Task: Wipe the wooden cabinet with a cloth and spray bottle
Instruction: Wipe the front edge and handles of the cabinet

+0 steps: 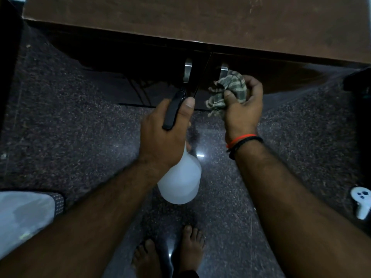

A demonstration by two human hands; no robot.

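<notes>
A white spray bottle (180, 181) is gripped by the left hand (164, 135) and a bunched striped cloth (228, 91) is clutched by the right hand (244, 109), right below the wooden cabinet (200, 23), over a speckled floor (80, 127).

A dark speckled stone floor (80, 137) fills most of the view, with small bright light reflections near its middle. At the right edge, a white handheld controller (361, 203) with dark buttons lies on the floor, and above it stands a dark object (359, 81) too dim to identify. A pale grey cloth-like item with a dark patterned border (26, 213) lies at the lower left.
</notes>
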